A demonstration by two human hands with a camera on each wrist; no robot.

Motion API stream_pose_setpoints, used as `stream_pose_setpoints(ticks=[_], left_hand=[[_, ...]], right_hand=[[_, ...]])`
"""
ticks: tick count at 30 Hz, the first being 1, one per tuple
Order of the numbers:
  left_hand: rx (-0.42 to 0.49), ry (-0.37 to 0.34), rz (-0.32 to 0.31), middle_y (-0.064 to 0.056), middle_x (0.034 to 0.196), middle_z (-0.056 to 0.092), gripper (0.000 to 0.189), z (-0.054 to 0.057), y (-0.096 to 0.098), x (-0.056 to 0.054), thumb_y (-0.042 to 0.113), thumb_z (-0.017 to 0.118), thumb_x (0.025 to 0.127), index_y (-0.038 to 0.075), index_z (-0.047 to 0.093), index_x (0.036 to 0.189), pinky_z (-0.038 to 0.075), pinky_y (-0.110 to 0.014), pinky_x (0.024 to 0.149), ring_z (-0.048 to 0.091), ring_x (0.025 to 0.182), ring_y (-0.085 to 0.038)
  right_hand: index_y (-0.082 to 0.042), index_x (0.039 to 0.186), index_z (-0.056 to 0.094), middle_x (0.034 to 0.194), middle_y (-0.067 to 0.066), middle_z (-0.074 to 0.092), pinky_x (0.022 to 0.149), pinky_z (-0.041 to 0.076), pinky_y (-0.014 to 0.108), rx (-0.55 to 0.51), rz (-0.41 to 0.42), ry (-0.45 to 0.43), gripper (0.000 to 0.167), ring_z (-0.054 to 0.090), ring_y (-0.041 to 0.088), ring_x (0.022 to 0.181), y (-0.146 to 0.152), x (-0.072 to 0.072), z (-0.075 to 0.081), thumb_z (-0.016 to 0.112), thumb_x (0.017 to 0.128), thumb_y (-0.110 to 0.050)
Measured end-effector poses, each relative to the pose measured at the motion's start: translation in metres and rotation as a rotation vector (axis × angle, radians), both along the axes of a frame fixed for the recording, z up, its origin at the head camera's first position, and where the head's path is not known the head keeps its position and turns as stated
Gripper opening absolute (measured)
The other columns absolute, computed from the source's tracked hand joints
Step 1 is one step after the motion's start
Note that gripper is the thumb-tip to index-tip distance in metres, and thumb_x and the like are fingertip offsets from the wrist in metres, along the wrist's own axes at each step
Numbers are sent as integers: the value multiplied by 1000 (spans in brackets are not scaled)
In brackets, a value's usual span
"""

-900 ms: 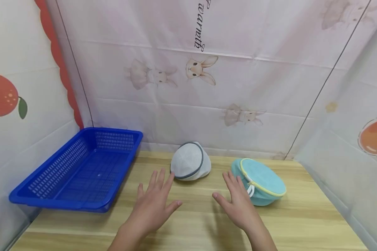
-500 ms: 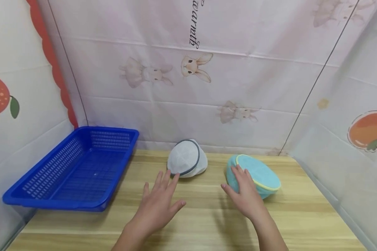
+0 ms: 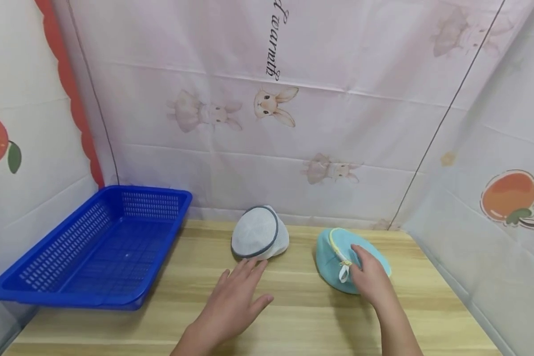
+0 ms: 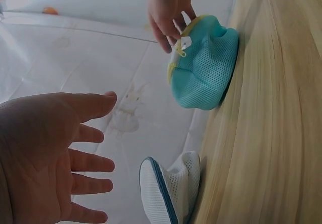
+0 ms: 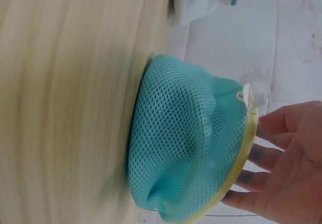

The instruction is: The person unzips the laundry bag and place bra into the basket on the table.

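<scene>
A teal mesh laundry bag (image 3: 333, 267) with a yellow zipper edge and white pull loop sits on the right of the table. My right hand (image 3: 371, 277) is over its top, fingers bent loosely at the yellow rim, as the right wrist view shows; they do not wrap round the bag. A white mesh laundry bag (image 3: 260, 235) with dark blue-grey trim stands mid-table near the back. In front of it hovers my left hand (image 3: 236, 301), its fingers spread and holding nothing. The left wrist view shows this palm (image 4: 40, 158) bare, apart from both bags.
A blue plastic basket (image 3: 155, 267) with slotted sides stands on the left, near the wall. A printed sheet (image 3: 227, 168) with rabbits hangs behind the wooden table (image 3: 293, 316), and fruit-printed sheets line both sides.
My right hand has moved from the teal bag's left front onto its top. The left hand has shifted slightly right, fingers still spread. The head view has turned a little to the right.
</scene>
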State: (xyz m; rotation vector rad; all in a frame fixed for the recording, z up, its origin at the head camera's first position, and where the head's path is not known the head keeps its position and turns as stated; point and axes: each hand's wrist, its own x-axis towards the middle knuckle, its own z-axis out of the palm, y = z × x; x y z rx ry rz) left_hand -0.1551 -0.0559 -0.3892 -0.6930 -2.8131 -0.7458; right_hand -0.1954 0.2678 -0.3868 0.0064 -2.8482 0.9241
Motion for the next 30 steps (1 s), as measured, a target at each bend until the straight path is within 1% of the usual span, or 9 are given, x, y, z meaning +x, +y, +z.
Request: stream_pose_setpoints(ticks=[3, 7, 11, 15, 19, 22, 25, 30], left_hand=[[5, 4, -9, -12, 154, 40, 64, 1, 3, 0, 44, 61, 95, 15, 43, 148, 31, -66, 110, 35, 143, -34], [6, -21, -24, -12, 154, 41, 63, 2, 7, 0, 43, 61, 95, 14, 43, 148, 31, -66, 110, 36, 143, -34], [4, -28, -50, -14, 150, 45, 61, 0, 11, 0, 40, 62, 95, 10, 45, 146, 34, -66, 107, 39, 141, -35], [-4, -25, -69, -13, 148, 48, 59, -4, 15, 0, 40, 62, 95, 9, 48, 144, 36, -64, 107, 41, 139, -35], [-14, -6, -75, -12, 145, 51, 57, -5, 17, -2, 40, 61, 96, 9, 50, 142, 38, -60, 107, 44, 137, -33], [-8, 10, -76, -12, 144, 53, 56, -5, 18, -3, 38, 62, 95, 9, 51, 141, 40, -58, 106, 46, 136, -33], [-5, 18, -75, -12, 142, 54, 55, -5, 18, -5, 37, 63, 95, 8, 52, 140, 42, -56, 106, 48, 135, -33], [-6, 34, -70, -12, 142, 55, 54, -4, 18, -9, 38, 62, 95, 7, 53, 139, 43, -54, 106, 49, 134, -32]], right_hand=[[4, 145, 41, 151, 30, 35, 115, 26, 61, 20, 4, -29, 53, 30, 49, 141, 2, -2, 0, 44, 93, -2], [4, 143, 44, 150, 33, 35, 113, 27, 63, 69, 4, -33, 57, 31, 52, 139, 5, -2, -2, 53, 87, 2], [5, 139, 49, 146, 32, 41, 111, 31, 63, 108, -5, 2, 59, 38, 52, 135, 6, -4, -8, 63, 81, 4], [1, 130, 61, 140, 27, 51, 107, 37, 62, 136, -25, 52, 47, 45, 49, 130, 6, -5, -16, 68, 83, -1], [-6, 123, 68, 138, 19, 57, 104, 41, 62, 140, -38, 84, 36, 49, 46, 129, 2, -6, -20, 68, 87, -7], [-8, 121, 70, 137, 14, 60, 103, 42, 61, 129, -17, 103, 34, 51, 43, 128, -4, -6, -20, 69, 88, -9], [-10, 120, 71, 135, 10, 62, 102, 44, 59, 121, 24, 126, 32, 54, 40, 126, -13, -4, -19, 69, 88, -9], [-15, 114, 74, 126, 5, 68, 95, 50, 58, 170, 87, 186, 29, 62, 37, 117, -34, 3, -13, 70, 86, -7]])
